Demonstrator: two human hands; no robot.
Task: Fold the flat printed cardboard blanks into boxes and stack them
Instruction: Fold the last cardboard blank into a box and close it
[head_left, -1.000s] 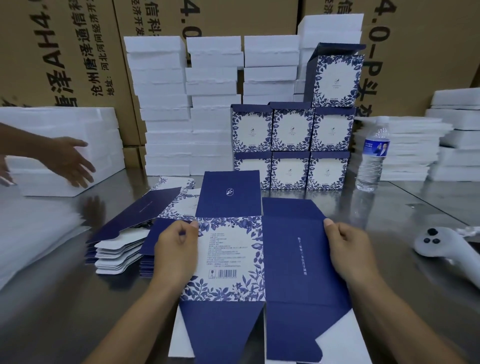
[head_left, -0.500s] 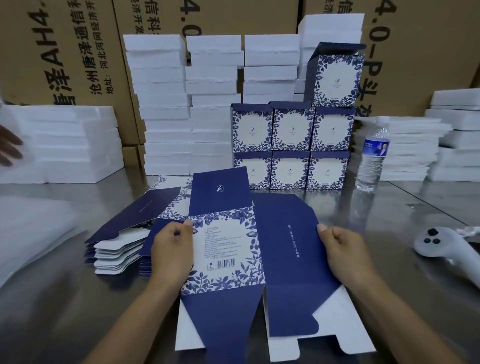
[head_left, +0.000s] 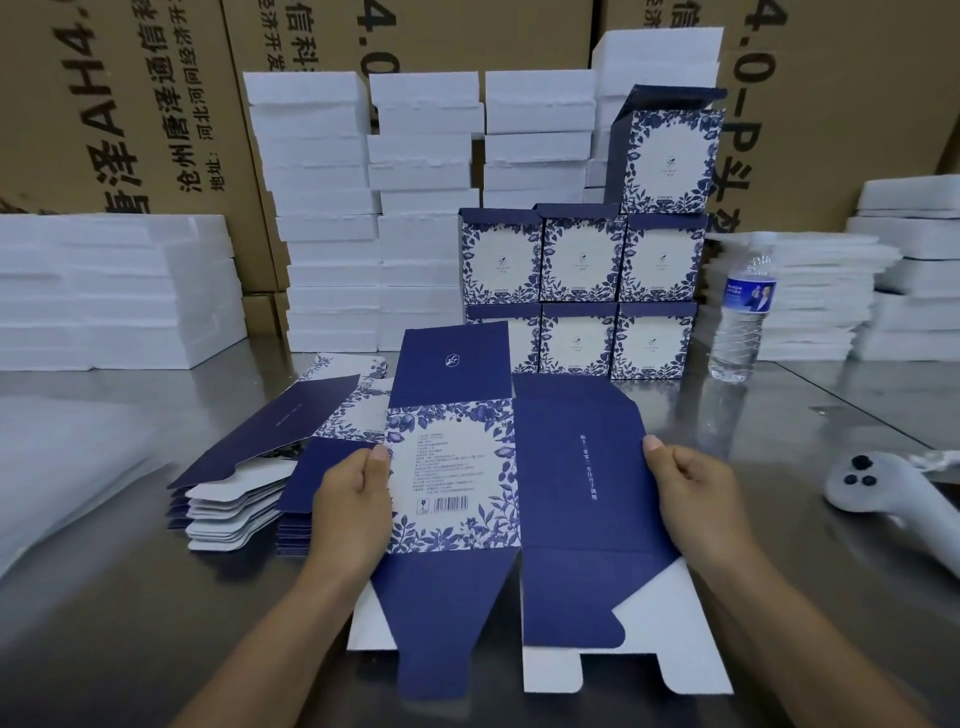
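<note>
I hold a flat navy and white floral cardboard blank (head_left: 519, 483) above the steel table (head_left: 130, 623). My left hand (head_left: 353, 509) grips its left edge, thumb on the floral panel. My right hand (head_left: 696, 499) grips the right edge of the plain navy panel. The blank's top and bottom flaps stick out, white undersides showing below. A pile of flat blanks (head_left: 249, 488) lies to the left. Several folded boxes (head_left: 582, 291) stand stacked behind, one more (head_left: 670, 156) on top with its lid flap up.
White foam slabs are stacked at the back (head_left: 327, 223), at the left (head_left: 114, 291) and at the right (head_left: 909, 270). A water bottle (head_left: 743, 317) stands at the right. A white controller (head_left: 883, 493) lies near my right hand. Brown cartons (head_left: 130, 104) form the back wall.
The blank has been lifted and its panels bend slightly at the middle crease. Another person's hand at the left edge has gone out of view.
</note>
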